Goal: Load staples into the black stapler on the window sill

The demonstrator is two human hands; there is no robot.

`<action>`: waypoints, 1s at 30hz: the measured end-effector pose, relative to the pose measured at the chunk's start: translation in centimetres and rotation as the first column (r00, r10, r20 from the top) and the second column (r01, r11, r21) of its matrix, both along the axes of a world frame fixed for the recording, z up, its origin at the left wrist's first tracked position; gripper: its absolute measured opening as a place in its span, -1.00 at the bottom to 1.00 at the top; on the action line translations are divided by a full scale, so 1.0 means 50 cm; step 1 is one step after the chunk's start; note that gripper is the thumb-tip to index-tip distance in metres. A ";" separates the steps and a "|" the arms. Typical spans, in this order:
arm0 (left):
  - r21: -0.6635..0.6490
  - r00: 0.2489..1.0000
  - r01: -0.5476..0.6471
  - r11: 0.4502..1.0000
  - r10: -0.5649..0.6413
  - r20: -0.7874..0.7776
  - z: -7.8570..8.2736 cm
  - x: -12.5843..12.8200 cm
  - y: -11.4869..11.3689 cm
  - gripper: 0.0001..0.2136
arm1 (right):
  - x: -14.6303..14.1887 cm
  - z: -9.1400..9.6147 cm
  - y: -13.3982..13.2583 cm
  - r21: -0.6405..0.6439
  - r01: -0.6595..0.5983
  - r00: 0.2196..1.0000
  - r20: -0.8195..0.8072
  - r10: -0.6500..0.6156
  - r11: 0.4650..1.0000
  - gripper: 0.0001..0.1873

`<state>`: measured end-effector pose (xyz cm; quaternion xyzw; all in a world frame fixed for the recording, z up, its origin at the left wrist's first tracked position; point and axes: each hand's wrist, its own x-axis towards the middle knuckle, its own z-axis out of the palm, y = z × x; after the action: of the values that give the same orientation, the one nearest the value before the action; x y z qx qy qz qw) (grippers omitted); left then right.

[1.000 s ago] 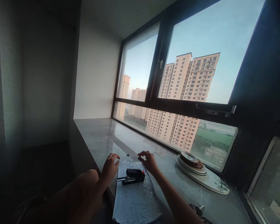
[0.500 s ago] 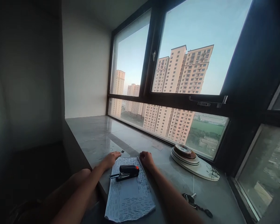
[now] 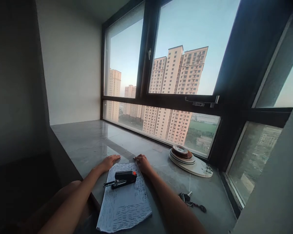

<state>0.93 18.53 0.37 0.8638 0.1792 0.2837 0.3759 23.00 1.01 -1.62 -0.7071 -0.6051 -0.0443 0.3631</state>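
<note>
Hands lowered onto paper (image 3: 125, 202) top edge, left hand (image 3: 109, 161) fingers flat together, right hand (image 3: 143, 163) fingers curled

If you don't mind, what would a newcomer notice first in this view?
The sunlit apartment towers beyond the window draw the eye first. Nearer, a black stapler lies on printed sheets on the ledge, the left hand and right hand at their far edge, stacked plates to the right.

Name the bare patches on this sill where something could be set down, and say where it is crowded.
Widest free patch: the sill between the white wall, the window frame and the left hand. A smaller one lies between the right hand and the plates. Crowded: the near edge, with paper and stapler, and the right end by the keys.
</note>
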 end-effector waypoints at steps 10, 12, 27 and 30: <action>0.036 0.981 -0.179 0.983 0.176 0.082 0.011 -0.051 -0.034 -0.88 | -0.029 0.074 -0.053 0.074 -0.558 0.800 -0.219 0.559 0.827 -0.57; 0.040 0.961 -0.221 0.975 0.211 0.177 0.009 -0.065 -0.040 -0.87 | -0.041 0.092 -0.059 0.081 -0.659 0.707 -0.274 0.652 0.748 -0.45; 0.070 0.891 -0.318 0.945 0.273 0.363 -0.019 -0.175 -0.165 -0.71 | -0.138 0.081 -0.055 -0.175 -0.734 0.665 -0.379 0.643 0.656 -0.60; 0.116 0.909 -0.269 0.956 0.212 0.360 -0.026 -0.179 -0.166 -0.65 | -0.140 0.088 -0.059 -0.173 -0.745 0.652 -0.391 0.649 0.644 -0.61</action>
<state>-8.02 10.25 -0.94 0.8000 0.1922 0.4880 0.2915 15.98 -1.96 2.76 -0.4619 -0.7703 0.3041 0.3176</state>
